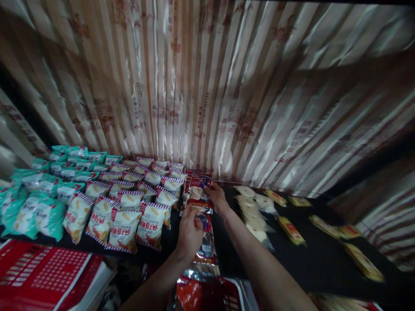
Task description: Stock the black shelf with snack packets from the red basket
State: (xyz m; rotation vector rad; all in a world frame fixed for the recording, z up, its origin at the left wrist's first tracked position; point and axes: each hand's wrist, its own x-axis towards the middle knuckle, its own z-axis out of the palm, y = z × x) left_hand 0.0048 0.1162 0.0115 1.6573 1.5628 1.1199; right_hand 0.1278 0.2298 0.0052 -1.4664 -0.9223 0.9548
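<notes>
A red and silver snack pouch (198,194) lies at the back of the dark shelf, on a column of similar pouches. At its right edge my right hand (216,196) grips the upper part between thumb and fingers. My left hand (189,233) is closed at the pouch's lower left corner, its fingers curled over the edge. Below that, another red and silver pouch (207,248) lies flat in the same column, partly behind my left hand. Closest to me is a shiny red package (194,293), cut off by the bottom of the view.
Rows of white striped snack bags (124,229) stand left of my hands, with teal bags (50,216) beyond them. To the right lie pale flat packets (251,211) and scattered yellow packets (292,231). A printed, pleated sheet (194,86) hangs behind; a red crate (42,272) sits lower left.
</notes>
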